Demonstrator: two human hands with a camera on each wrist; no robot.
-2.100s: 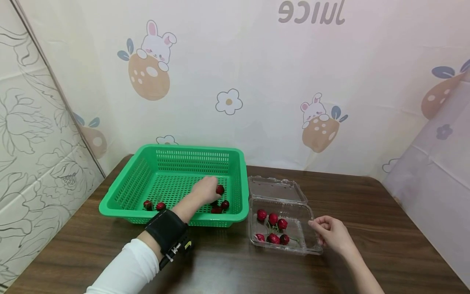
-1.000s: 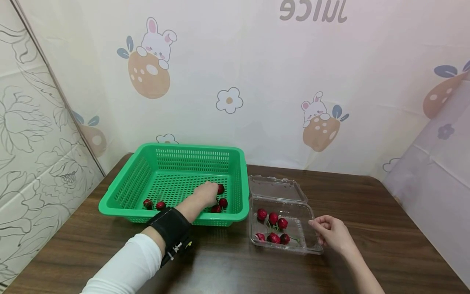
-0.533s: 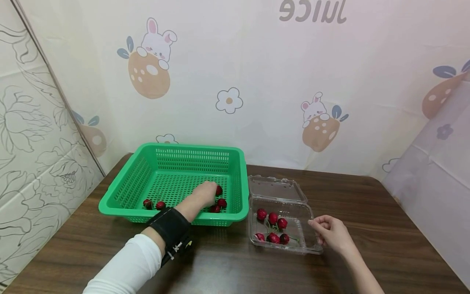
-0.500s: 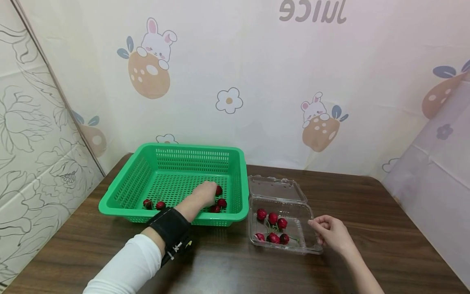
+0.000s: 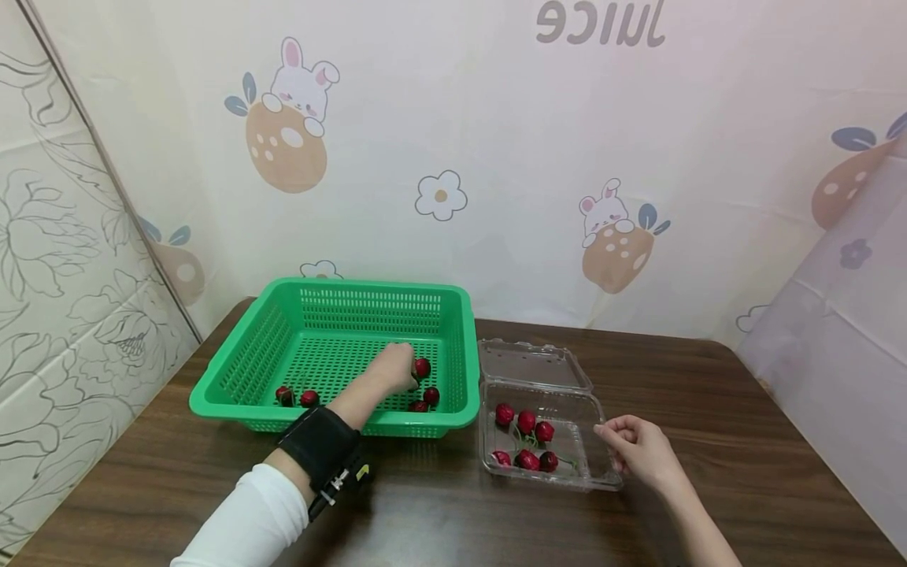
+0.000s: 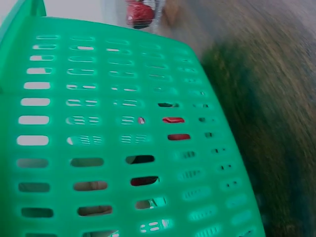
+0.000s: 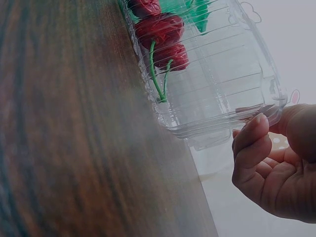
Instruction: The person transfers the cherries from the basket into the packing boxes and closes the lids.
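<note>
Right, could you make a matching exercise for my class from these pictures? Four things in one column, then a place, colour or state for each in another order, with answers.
1. left hand
2. right hand
3. clear box
4. wristband

A. stands open, holding red fruit
B. is black
C. is inside the green basket
D. pinches a plastic edge

Pairs: 1-C, 2-D, 3-A, 4-B
</note>
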